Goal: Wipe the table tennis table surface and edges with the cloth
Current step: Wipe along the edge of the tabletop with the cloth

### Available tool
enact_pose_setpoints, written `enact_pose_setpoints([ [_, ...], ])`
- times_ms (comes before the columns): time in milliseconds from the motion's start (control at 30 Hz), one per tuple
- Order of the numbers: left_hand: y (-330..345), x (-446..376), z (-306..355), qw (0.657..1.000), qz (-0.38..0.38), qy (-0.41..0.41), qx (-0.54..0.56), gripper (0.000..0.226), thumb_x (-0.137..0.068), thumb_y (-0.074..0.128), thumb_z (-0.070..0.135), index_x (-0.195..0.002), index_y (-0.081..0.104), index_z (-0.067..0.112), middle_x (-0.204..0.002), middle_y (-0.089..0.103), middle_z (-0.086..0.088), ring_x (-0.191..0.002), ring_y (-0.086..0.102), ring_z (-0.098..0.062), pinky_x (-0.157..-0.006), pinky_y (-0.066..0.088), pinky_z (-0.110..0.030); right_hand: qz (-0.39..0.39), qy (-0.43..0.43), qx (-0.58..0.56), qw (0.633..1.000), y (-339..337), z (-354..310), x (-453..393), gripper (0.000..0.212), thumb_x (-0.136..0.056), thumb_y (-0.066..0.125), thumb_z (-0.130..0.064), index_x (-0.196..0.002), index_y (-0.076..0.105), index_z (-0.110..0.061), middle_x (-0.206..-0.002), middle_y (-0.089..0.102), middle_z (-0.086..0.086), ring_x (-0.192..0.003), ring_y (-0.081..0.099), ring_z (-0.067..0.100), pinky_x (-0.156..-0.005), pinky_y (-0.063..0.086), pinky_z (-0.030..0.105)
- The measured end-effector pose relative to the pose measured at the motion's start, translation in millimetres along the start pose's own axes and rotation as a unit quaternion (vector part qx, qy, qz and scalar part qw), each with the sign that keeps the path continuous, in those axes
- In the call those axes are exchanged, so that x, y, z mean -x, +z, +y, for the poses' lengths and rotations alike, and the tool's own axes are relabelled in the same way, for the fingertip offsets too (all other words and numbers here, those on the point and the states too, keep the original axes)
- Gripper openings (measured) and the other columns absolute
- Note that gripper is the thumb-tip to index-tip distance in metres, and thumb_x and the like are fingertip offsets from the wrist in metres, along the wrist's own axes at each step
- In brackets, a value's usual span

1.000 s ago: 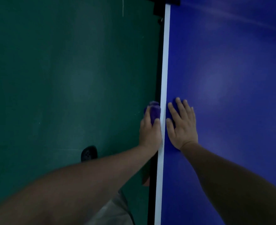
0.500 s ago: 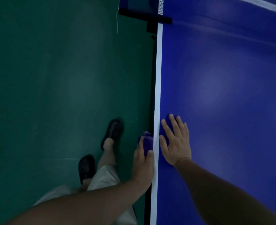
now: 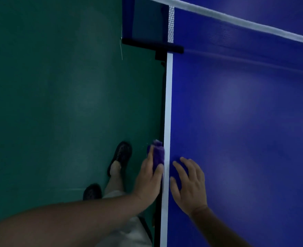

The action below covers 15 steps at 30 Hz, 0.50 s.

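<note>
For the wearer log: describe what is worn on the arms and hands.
Nothing is worn on them. The left hand and right hand are bare, with no gloves, rings or watch visible. Both forearms are bare too; no sleeve reaches into view.

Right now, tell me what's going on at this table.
A person is wiping the side edge of a blue table tennis table. The left hand grips a purple cloth against the edge beside the white sideline. The right hand rests on the tabletop. The net lies ahead.

Dim, murky light – soft glare patches on the table (image 3: pixel 236 107) – slight blur.
</note>
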<state>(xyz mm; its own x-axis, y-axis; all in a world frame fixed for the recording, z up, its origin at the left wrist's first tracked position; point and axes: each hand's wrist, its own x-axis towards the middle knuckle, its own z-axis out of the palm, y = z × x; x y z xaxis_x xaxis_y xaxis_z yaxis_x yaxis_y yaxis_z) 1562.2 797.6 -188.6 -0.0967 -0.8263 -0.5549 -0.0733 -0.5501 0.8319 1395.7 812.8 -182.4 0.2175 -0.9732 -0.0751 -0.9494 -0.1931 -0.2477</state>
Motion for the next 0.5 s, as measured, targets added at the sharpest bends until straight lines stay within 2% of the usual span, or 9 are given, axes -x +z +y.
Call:
enact_pose_setpoints([
  [67, 2.0, -4.3, 0.5, 1.000, 0.012, -0.008, 0.019, 0.060, -0.092, 0.039, 0.059, -0.146, 0.015, 0.056, -0.155, 0.031, 0.019, -0.139, 0.031, 0.010, -0.120, 0.029, -0.034, 0.011, -0.010, -0.020, 1.000, -5.7, 6.5, -40.1, 0.048, -0.098, 0.047, -0.035, -0.139, 0.056, -0.011, -0.149, 0.046, 0.008, -0.141, 0.040, 0.030, -0.111, 0.038, 0.052],
  [133, 5.8, -16.0, 9.3, 0.998, 0.029, -0.026, 0.043, 0.064, -0.088, 0.039, 0.064, -0.147, 0.016, 0.055, -0.158, 0.029, 0.017, -0.143, 0.028, 0.005, -0.122, 0.026, -0.039, 0.024, -0.025, -0.030, 0.999, -11.1, 13.3, -93.0, 0.048, -0.101, 0.045, -0.033, -0.143, 0.052, -0.010, -0.155, 0.040, 0.011, -0.148, 0.029, 0.030, -0.120, 0.028, 0.050],
  [200, 5.7, -34.5, 23.7, 0.996, 0.044, -0.050, 0.058, 0.064, -0.088, 0.039, 0.060, -0.148, 0.016, 0.057, -0.159, 0.029, 0.016, -0.144, 0.030, 0.002, -0.122, 0.027, -0.042, 0.030, -0.042, -0.030, 0.998, -16.0, 17.4, -145.6, 0.049, -0.103, 0.043, -0.032, -0.147, 0.047, -0.010, -0.160, 0.034, 0.011, -0.152, 0.020, 0.031, -0.124, 0.018, 0.048],
  [333, -5.1, -101.9, 67.3, 0.994, 0.084, -0.033, 0.056, 0.065, -0.092, 0.038, 0.043, -0.155, 0.025, 0.047, -0.155, 0.037, 0.014, -0.137, 0.038, 0.001, -0.117, 0.032, -0.035, -0.006, -0.049, -0.011, 0.999, -17.3, 17.5, -214.7, 0.052, -0.105, 0.035, -0.037, -0.152, 0.040, -0.014, -0.163, 0.027, 0.008, -0.154, 0.013, 0.029, -0.125, 0.012, 0.046],
  [500, -12.5, -173.0, 109.7, 0.991, 0.127, -0.007, 0.050, 0.063, -0.092, 0.037, 0.041, -0.154, 0.029, 0.042, -0.151, 0.045, 0.008, -0.128, 0.049, -0.007, -0.105, 0.040, -0.030, -0.011, -0.032, 0.007, 0.999, -15.7, 17.2, -221.5, 0.051, -0.105, 0.034, -0.035, -0.153, 0.039, -0.018, -0.164, 0.026, 0.006, -0.154, 0.013, 0.026, -0.126, 0.010, 0.045],
])
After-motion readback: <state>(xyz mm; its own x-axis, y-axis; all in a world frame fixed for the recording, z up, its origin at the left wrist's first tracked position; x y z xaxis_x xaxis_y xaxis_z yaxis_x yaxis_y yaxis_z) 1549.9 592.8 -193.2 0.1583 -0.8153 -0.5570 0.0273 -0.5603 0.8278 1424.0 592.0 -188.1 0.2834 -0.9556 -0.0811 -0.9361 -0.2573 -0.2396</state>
